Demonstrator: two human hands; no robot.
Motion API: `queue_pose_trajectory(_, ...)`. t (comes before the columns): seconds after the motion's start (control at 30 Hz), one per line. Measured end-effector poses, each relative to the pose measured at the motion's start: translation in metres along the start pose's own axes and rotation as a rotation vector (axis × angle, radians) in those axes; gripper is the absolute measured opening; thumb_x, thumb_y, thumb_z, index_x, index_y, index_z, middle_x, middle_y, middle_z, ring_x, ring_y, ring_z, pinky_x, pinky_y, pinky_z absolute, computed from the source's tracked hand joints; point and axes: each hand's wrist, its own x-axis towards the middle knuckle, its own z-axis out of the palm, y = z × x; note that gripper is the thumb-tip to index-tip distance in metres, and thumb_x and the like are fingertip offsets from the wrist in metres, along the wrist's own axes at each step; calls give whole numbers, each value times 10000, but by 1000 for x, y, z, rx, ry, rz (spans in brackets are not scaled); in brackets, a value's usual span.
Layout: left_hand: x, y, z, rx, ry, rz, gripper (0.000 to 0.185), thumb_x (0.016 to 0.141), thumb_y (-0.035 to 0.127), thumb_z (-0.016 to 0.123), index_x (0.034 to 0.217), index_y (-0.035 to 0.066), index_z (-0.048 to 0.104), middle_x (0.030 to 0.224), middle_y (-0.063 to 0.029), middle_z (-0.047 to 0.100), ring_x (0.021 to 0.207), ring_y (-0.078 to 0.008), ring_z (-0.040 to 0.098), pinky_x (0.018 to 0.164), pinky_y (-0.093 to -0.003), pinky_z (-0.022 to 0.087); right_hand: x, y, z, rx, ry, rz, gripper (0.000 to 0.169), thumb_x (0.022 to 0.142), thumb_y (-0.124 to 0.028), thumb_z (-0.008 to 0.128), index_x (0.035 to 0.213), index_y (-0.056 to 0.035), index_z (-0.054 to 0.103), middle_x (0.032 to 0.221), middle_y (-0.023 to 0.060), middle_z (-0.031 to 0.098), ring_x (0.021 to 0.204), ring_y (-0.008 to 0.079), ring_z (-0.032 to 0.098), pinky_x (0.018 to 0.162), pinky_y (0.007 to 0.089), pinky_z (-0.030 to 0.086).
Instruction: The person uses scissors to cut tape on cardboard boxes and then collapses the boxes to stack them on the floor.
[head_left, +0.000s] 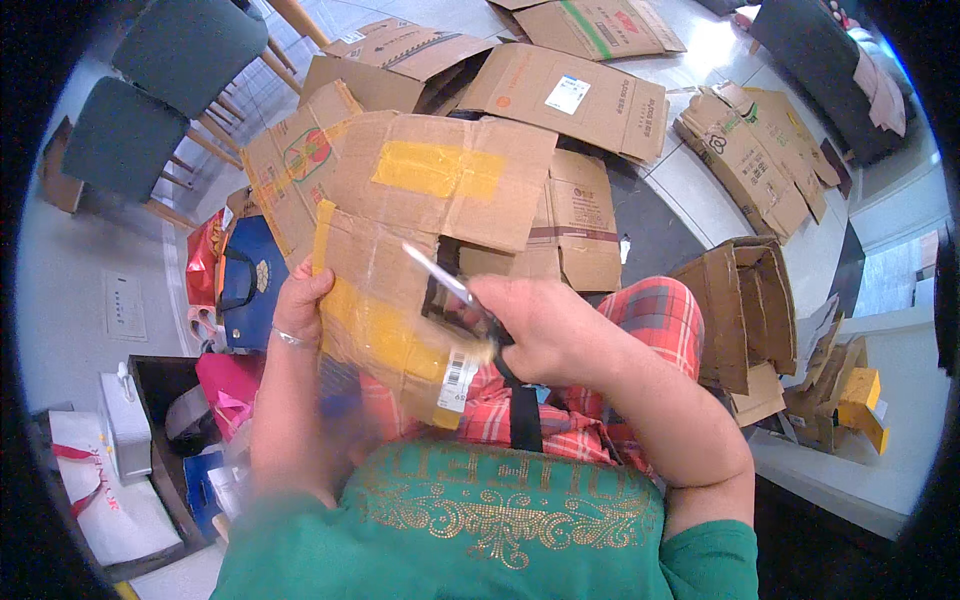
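Before me is a cardboard box (367, 240) with yellow packing tape on its panels and a dark gap between them. My left hand (301, 300) grips the taped left edge of its near panel, thumb on top. In my right hand (532, 319) is a cutting tool (442, 276) with a metal blade and a dark handle. Blur leaves unclear whether it is a knife or scissors. Its blade points up and left over the panel, beside the gap; I cannot tell whether it touches the cardboard. A white barcode label (456, 381) is on the panel's lower right corner.
Flattened cartons (570, 97) lie beyond the box, with more folded cardboard (750, 157) at right. An open carton (739, 307) stands by my right knee. Grey chairs (124, 139) are at upper left. A blue bag (255, 281) and a dark open bin (154, 427) sit at left.
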Motion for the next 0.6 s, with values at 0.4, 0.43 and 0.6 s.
queue_pose_trajectory(0.4, -3, -8, -4, 47, 102, -59, 333, 796, 100, 571, 1101, -15, 506, 1002, -87, 605, 859, -169, 602, 768, -296, 483, -8, 4, 45, 683, -398, -78, 376, 628, 3, 560, 1002, -32, 536, 879, 134, 599, 854, 270, 580, 756, 332, 459)
queue_pose_trajectory(0.43, -2, -6, -5, 116, 162, -40, 320, 797, 98, 569, 1093, -10, 510, 994, -81, 605, 854, -164, 600, 765, -293, 482, -13, 13, 54, 617, -338, -120, 325, 653, -14, 592, 973, -37, 542, 852, 117, 597, 831, 242, 581, 739, 323, 461)
queue_pose_trajectory(0.6, 0, 12, -13, 358, 382, 143, 244, 805, 87, 558, 1040, 25, 531, 950, -55, 604, 814, -142, 588, 746, -282, 473, -31, 49, 54, 840, 134, 274, 148, 690, -4, 598, 829, -27, 553, 740, 57, 582, 706, 129, 559, 644, 266, 464)
